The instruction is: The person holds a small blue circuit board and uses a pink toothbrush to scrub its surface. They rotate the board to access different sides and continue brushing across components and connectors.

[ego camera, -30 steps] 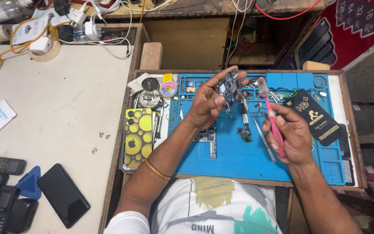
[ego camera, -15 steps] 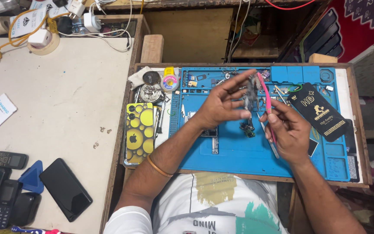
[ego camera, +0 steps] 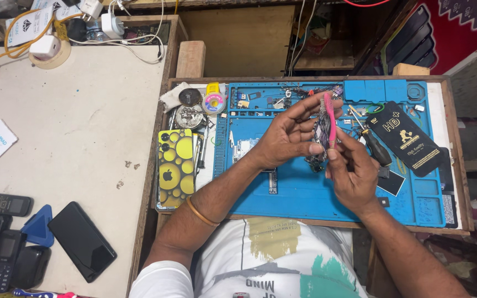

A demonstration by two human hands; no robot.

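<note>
L hand (ego camera: 285, 137) pinches small circuit board (ego camera: 321, 132) upright, R hand (ego camera: 354, 174) grips pink brush (ego camera: 329, 118) lengthwise vs its right face, touching.

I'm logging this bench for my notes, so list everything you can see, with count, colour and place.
circuit board: 1, dark, between both hands
pink brush: 1, pink, right hand
work mat: 1, blue, in the tray
phone case: 1, yellow and black, left of mat
screwdriver: 1, black handle, on mat
black packet: 1, mat's right side
smartphone: 1, black, white table
keypad phones: several, dark, table's left edge
left hand: holds board
right hand: holds brush
</note>
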